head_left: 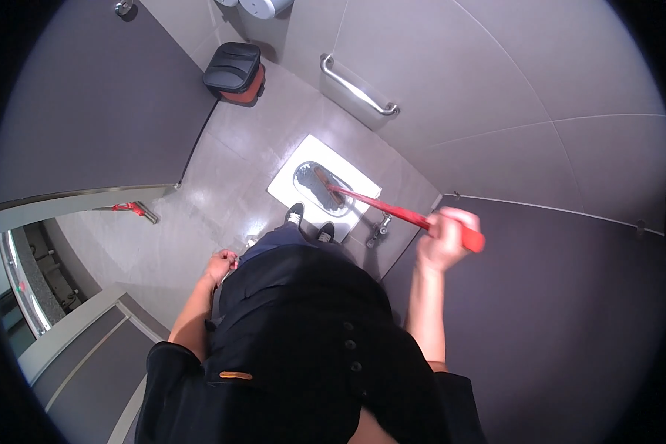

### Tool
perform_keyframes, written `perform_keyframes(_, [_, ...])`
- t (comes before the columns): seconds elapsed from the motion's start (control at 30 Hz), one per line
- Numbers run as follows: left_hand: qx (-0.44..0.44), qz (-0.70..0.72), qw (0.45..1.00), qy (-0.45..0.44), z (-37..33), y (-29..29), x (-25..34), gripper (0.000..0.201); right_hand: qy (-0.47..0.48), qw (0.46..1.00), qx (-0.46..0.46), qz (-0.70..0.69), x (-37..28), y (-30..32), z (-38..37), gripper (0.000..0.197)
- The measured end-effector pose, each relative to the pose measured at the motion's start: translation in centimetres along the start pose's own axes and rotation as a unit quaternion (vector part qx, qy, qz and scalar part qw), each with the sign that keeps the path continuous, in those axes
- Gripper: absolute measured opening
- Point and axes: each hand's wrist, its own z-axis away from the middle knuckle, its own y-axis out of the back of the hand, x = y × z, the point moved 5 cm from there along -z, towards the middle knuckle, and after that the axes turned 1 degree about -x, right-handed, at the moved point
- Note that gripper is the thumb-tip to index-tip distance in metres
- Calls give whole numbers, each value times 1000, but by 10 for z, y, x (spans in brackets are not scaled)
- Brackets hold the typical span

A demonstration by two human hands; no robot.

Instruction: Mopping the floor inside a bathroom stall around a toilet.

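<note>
My right hand (448, 235) is wrapped round the upper end of a long-handled brush (396, 210) with a red handle. The handle slants down and to the left, and its narrow reddish head lies across the basin of a white squat toilet (294, 166). Whether bristles touch the basin is too small to tell. Low beside my left hip is my left hand (220, 263), its fingers curled in; what they hold, if anything, does not show clearly. My shoes (295, 214) stand at the toilet's near edge.
A black-lidded bin with a reddish body (242, 83) stands in the far left corner. A metal grab bar (359, 90) runs along the far wall. A metal valve (379, 229) sits right of the toilet. Another red tool (133, 209) lies near the doorway; dark partitions (540, 311) flank me.
</note>
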Motion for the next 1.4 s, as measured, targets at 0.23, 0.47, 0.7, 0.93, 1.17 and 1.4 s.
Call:
perform_keyframes(0.23, [-6,1,1000,1,6,-2,1,9,-18,990,-112,-84,-20,-26,7,9])
perform_keyframes(0.47, [5,-10,1000,-3,1,3,-9,9,-48,983,-169,-49,17,-12,27,6])
perform_keyframes(0.7, [7,-29,999,-21,13,-5,11,9,-6,980,-139,-145,-50,-20,0,8])
perform_keyframes(0.93, [-16,-4,1000,-21,0,0,-5,11,-23,991,-117,-68,24,10,7,7])
perform_keyframes(1.17, [18,-36,999,2,14,-1,14,11,11,973,-200,-117,-30,-16,16,10])
perform_keyframes(1.4, [10,-64,998,-21,2,2,5,11,-44,979,-199,10,13,-16,23,6])
